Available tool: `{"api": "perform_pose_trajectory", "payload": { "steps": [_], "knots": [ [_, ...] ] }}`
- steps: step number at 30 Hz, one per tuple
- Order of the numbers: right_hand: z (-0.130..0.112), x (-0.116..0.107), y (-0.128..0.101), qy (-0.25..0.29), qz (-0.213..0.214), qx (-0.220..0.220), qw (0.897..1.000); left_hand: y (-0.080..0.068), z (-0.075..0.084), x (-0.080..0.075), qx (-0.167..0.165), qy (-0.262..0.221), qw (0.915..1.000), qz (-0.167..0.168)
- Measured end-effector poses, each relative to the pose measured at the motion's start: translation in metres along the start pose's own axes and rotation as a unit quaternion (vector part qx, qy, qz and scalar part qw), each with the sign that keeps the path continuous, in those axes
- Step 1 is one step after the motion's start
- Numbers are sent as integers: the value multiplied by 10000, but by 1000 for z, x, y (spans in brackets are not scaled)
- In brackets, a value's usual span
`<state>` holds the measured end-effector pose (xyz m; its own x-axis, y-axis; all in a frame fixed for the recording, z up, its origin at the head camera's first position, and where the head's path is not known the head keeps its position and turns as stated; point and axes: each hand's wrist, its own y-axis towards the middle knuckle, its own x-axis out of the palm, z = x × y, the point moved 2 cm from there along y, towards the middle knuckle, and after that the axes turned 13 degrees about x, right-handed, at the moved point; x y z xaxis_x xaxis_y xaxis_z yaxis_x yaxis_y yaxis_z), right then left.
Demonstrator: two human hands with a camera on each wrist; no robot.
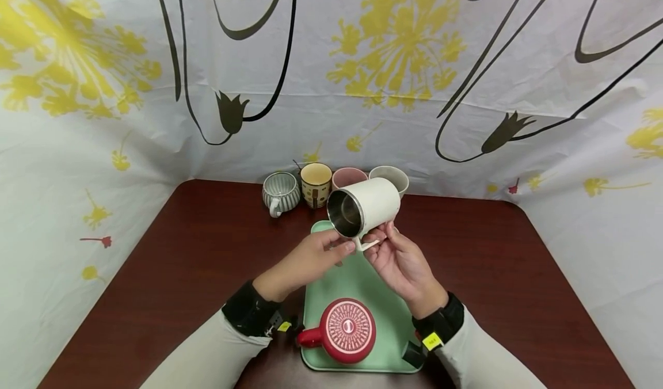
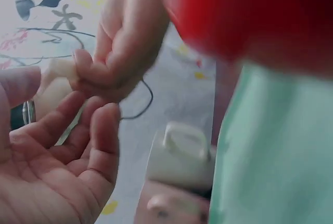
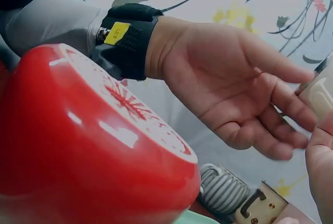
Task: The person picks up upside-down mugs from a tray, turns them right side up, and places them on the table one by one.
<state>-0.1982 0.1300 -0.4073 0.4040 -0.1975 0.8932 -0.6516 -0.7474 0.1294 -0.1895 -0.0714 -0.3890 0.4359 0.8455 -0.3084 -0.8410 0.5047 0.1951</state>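
White mug [image 1: 380, 202] is up over the tray [image 1: 357, 279], long axis crosswise and tilted, mouth left, base right, handle [image 1: 360, 245] down toward the person; left hand [image 1: 311, 259] grip pinches nearer the rim, right hand [image 1: 401, 265] grip holds nearer the base, handle between them.

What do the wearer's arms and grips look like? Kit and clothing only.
Light grey long sleeves. Black wristbands, each with a small yellow label; the right one carries dark marks. A dark cylindrical part sits by the right wrist. Left grip and right grip: bare hands.
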Motion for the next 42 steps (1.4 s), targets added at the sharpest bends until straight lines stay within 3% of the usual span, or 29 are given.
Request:
{"api": "perform_pose_trajectory", "payload": {
  "steps": [8, 17, 25, 27, 29, 32, 33, 35, 36, 37, 40, 42],
  "knots": [
    [1, 0, 4, -749, 257, 62, 9968, 3, 2, -3, -117, -1324, 9893, 595],
    [5, -7, 2, -1708, 1107, 474, 9779, 5, 3, -3, 13, -2336, 9666, 1055],
    [9, -13, 2, -2585, 1948, 768, 9430, 6, 7, -4, 176, -2795, 9544, 1034],
    [9, -15, 0, -2892, 2190, 912, 9274, 6, 9, -4, 188, -2762, 9552, 1043],
    [9, -17, -3, -3295, 2457, 1066, 9054, 7, 10, -4, 169, -2661, 9582, 1036],
    [6, -19, -14, -4114, 2886, 1259, 8553, 6, 11, -5, 83, -2433, 9648, 998],
    [4, -19, -18, -4481, 2990, 1282, 8327, 5, 10, -6, 45, -2345, 9672, 980],
    [-1, -20, -29, -5340, 3087, 1246, 7772, 5, 9, -7, -29, -2133, 9725, 935],
    [-3, -21, -35, -5795, 3117, 1183, 7437, 4, 9, -8, -53, -2018, 9751, 917],
    [-5, -21, -42, -6283, 3140, 1082, 7035, 4, 8, -8, -71, -1923, 9771, 905],
    [-8, -23, -63, -7592, 3083, 664, 5693, 4, 5, -9, -117, -1622, 9830, 854],
    [-8, -24, -77, -8172, 3114, 431, 4830, 4, 4, -10, -152, -1465, 9856, 830]
  ]
}}
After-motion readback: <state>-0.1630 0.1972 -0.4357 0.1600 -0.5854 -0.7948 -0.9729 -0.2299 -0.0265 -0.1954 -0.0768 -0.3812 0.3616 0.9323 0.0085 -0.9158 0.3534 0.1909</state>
